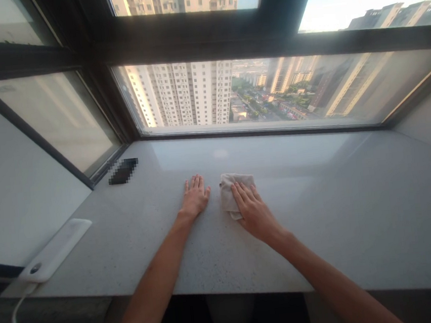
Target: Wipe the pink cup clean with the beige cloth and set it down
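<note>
Head view shows a person's two bare hands on a pale, speckled counter (132, 245) below a window (182, 96). The right hand (253, 209) lies palm down over a folded grey-beige cloth (228, 195), its fingers stretched nearly straight and held close together, pressing on the fabric rather than curling round it. The thumb is mostly out of sight, so one cannot tell whether it pinches the cloth's near edge. The cloth sits flat on the counter just beyond the middle of the view, most of it showing at nine to twelve o'clock from the right hand.

At nine o'clock from the cloth, and just beside it, the left hand (195, 198) rests with nothing visible in it, flat on the counter, the fingers extended and slightly spread, the thumb standing out towards the cloth. Its forearm runs off towards seven o'clock, while the right forearm runs towards four.

Near the window corner, at ten o'clock from the left hand, lies a dark pixelated object (123, 171). Farther off, between eight and nine o'clock, a white power strip (61, 247) lies aslant, its white cable (15, 319) hanging past the counter's edge.
</note>
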Tool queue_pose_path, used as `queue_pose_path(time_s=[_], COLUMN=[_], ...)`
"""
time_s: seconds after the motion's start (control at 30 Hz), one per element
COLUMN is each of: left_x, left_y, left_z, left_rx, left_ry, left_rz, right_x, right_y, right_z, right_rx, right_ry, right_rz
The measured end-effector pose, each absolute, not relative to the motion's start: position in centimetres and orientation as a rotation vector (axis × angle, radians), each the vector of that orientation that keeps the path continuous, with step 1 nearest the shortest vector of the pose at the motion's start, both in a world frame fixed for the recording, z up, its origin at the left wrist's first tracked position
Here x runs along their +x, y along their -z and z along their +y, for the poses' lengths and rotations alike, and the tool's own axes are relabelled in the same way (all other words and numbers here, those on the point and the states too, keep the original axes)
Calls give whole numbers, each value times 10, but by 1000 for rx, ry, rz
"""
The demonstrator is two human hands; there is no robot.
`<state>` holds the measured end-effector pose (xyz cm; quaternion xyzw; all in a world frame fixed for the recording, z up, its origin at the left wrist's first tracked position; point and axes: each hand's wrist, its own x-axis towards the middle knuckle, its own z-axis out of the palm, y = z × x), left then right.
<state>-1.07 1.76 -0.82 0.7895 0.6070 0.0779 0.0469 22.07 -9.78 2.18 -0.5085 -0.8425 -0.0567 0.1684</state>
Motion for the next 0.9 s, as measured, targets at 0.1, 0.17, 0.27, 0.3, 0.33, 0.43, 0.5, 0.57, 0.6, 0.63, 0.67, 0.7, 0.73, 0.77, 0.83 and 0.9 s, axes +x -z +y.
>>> queue_pose_path(time_s=[0.1,0.17,0.27,0.3,0.33,0.43,0.5,0.57,0.6,0.63,0.67,0.7,0.73,0.77,0.83,0.9], left_x=[-11,-10,-10,-10,-10,-10,-10,-10,-10,-10,-11,-12,-13,-13,-12,-6], left_y=[8,7,7,7,7,8,8,9,9,9,9,9,8,7,3,-3], left_z=[17,17,17,17,17,18,18,18,18,18,18,19,19,18,16,9], left_rx=[2409,2406,2406,2407,2407,2397,2392,2393,2395,2396,2394,2389,2378,2365,2342,2340], left_ry=[-246,-252,-260,-258,-254,-245,-251,-260,-265,-271,-278,-289,-313,-354,-543,-853], left_rz=[1853,1854,1853,1850,1847,1852,1859,1854,1847,1842,1838,1833,1827,1809,1714,1499], right_x=[225,227,227,227,226,222,220,219,218,218,217,217,217,216,214,208], right_y=[-27,-33,-36,-36,-36,-34,-31,-28,-26,-24,-23,-23,-23,-24,-28,-33], right_z=[-89,-80,-71,-70,-70,-73,-76,-78,-78,-79,-79,-78,-77,-75,-70,-64], right_rx=[-1439,-1428,-1439,-1438,-1427,-1395,-1392,-1399,-1396,-1388,-1379,-1374,-1370,-1370,-1378,-1340], right_ry=[196,211,201,199,193,107,41,21,13,-9,-53,-122,-216,-334,-631,-943], right_rz=[-2438,-2450,-2472,-2478,-2485,-2485,-2458,-2399,-2363,-2317,-2253,-2166,-2050,-1908,-1585,-1296])
